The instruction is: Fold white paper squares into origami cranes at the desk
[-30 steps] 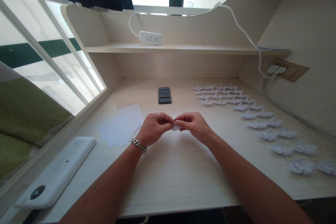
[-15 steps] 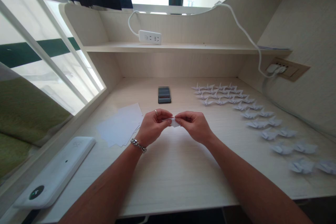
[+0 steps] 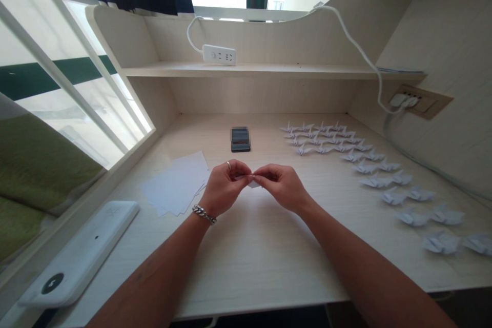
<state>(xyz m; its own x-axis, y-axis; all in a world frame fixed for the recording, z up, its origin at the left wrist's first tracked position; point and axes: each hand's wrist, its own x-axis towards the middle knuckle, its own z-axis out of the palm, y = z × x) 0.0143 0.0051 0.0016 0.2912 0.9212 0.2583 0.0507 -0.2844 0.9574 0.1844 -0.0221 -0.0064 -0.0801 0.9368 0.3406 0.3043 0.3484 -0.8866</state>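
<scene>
A small folded piece of white paper (image 3: 254, 184) is pinched between my two hands, just above the middle of the desk. My left hand (image 3: 225, 184), with a ring and a chain bracelet, grips its left side between thumb and fingers. My right hand (image 3: 282, 184) pinches it from the right, fingertips almost touching those of the left. Most of the paper is hidden behind my fingers, so its exact folds cannot be made out. Left of my left hand lies a loose stack of white paper sheets (image 3: 175, 184).
Rows of folded paper cranes (image 3: 332, 141) stand along the right side of the desk. Behind my hands lies a dark phone-like object (image 3: 240, 139), partly pixelated. A long white device (image 3: 80, 253) rests at the left edge. On the back shelf sits a power strip (image 3: 219, 55).
My right hand has shifted slightly left, bringing its fingertips closer to my left ones. Less of the folded paper shows between them now.
</scene>
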